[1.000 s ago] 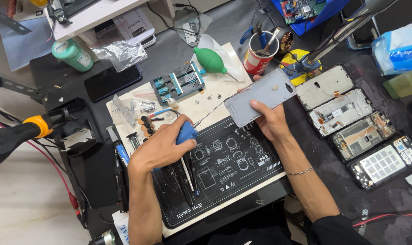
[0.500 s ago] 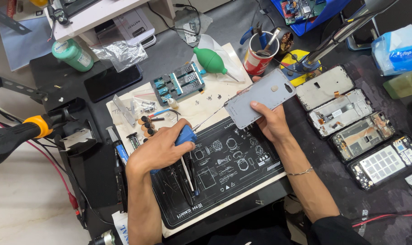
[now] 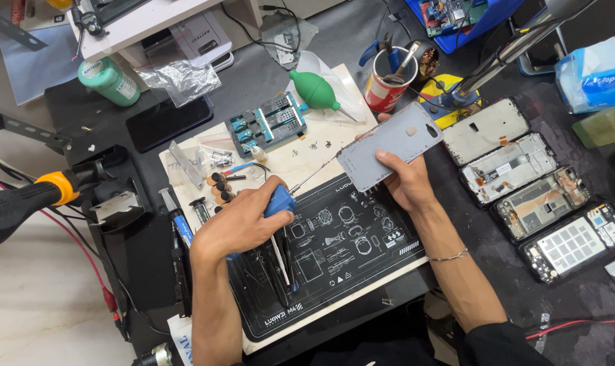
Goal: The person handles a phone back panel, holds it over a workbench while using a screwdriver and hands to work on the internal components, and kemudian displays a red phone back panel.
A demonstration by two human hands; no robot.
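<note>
My right hand (image 3: pixel 403 181) grips a grey phone (image 3: pixel 388 152) by its lower edge, back side up, tilted above the black work mat (image 3: pixel 351 251). My left hand (image 3: pixel 243 222) is closed round a blue-handled tool (image 3: pixel 280 200) whose thin metal shaft (image 3: pixel 314 175) points up-right, its tip reaching the phone's left edge. Tweezers (image 3: pixel 280 261) lie on the mat under my left wrist.
Several opened phone frames (image 3: pixel 517 179) lie in a row at the right. A green air blower (image 3: pixel 317 91), a red tool cup (image 3: pixel 386 85), a blue jig (image 3: pixel 267 123), a green bottle (image 3: pixel 108 80) and a dark phone (image 3: pixel 168 122) stand behind. An orange-collared handle (image 3: pixel 23 203) lies left.
Both hands stay nearly still. The grey phone has tilted slightly and the tool's tip remains at its left edge.
</note>
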